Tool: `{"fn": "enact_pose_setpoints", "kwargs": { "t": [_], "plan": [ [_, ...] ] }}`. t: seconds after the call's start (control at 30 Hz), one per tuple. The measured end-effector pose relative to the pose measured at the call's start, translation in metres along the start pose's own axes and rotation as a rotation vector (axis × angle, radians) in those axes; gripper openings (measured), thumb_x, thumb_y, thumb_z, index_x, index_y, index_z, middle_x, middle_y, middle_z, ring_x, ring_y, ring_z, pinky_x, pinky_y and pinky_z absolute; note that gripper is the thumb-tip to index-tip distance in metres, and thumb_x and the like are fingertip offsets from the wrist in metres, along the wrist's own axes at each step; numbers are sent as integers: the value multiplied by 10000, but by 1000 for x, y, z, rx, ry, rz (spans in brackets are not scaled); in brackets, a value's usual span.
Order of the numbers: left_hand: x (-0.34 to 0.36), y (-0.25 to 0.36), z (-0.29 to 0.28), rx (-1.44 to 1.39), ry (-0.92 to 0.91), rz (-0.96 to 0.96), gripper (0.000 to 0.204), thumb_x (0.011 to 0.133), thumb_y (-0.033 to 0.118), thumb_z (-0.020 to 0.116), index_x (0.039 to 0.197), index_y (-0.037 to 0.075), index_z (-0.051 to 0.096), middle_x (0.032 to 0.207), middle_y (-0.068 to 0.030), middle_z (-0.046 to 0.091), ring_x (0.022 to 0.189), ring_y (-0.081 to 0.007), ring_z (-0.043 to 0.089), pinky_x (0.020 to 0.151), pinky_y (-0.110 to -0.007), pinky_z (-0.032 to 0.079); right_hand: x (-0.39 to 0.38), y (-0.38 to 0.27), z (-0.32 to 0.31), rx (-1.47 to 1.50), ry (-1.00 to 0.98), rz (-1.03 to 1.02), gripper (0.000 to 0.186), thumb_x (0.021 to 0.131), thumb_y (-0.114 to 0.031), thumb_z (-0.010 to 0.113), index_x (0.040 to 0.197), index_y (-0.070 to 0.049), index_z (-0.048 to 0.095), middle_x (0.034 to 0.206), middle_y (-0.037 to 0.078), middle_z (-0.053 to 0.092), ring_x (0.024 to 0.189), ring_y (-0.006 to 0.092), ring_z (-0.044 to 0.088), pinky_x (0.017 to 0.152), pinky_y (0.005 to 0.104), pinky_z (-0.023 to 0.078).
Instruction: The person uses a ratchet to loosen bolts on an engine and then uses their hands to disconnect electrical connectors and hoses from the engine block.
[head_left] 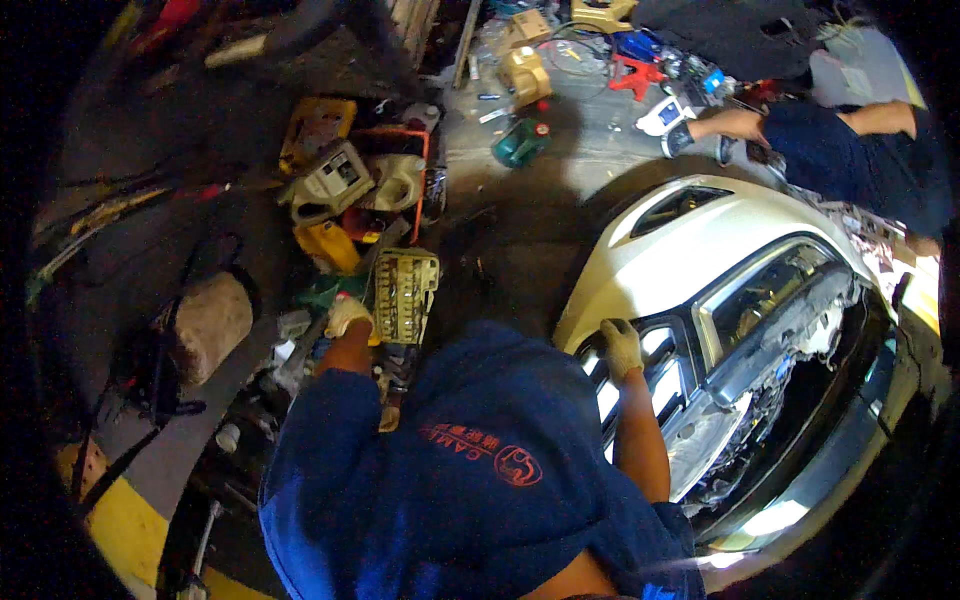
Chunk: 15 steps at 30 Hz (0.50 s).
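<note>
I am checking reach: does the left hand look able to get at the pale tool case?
Probably yes: the left hand is right beside the tool case, with nothing visible blocking the way.

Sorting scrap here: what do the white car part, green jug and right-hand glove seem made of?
White car part: probably glossy painted metal or plastic, given its bright highlights. Green jug: probably smooth moulded plastic, from its even body colour. Right-hand glove: likely matte fabric, showing no shine.

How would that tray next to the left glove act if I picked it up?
The tray is probably stiff, since its outline looks straight. It might be heavy, with rows of shiny pieces. Those could spill if tipped, as they look uncovered.
</note>
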<state>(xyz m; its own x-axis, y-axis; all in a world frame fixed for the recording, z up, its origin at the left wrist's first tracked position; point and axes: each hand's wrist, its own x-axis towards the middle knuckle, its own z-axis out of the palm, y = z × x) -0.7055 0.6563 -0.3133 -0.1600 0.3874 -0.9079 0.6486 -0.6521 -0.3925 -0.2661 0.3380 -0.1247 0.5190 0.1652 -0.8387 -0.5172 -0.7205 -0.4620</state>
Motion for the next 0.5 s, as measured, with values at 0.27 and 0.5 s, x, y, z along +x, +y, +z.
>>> {"fn": "enact_pose_setpoints", "kwargs": {
  "t": [0.27, 0.5],
  "plan": [
    [3, 56, -99, 38, 189, 201, 387, 942, 251, 636, 1282, 72, 685, 1284, -192, 685, 1143, -363, 674, 946, -466, 547, -9, 36, -33, 160, 121, 43, 331, 963, -261, 661, 1172, -7, 631, 921, 69, 670, 766, 157, 631, 662, 305, 511],
    [28, 147, -304, -14, 468, 466, 412, 934, 264, 623, 1273, 39, 683, 1274, -210, 694, 1157, -382, 676, 960, -460, 538, -117, -2, -42, 246, 413, -198, 462, 978, -364, 619, 1247, 11, 624, 1121, 178, 721, 1003, 300, 695, 916, 410, 528]
  ]
}}
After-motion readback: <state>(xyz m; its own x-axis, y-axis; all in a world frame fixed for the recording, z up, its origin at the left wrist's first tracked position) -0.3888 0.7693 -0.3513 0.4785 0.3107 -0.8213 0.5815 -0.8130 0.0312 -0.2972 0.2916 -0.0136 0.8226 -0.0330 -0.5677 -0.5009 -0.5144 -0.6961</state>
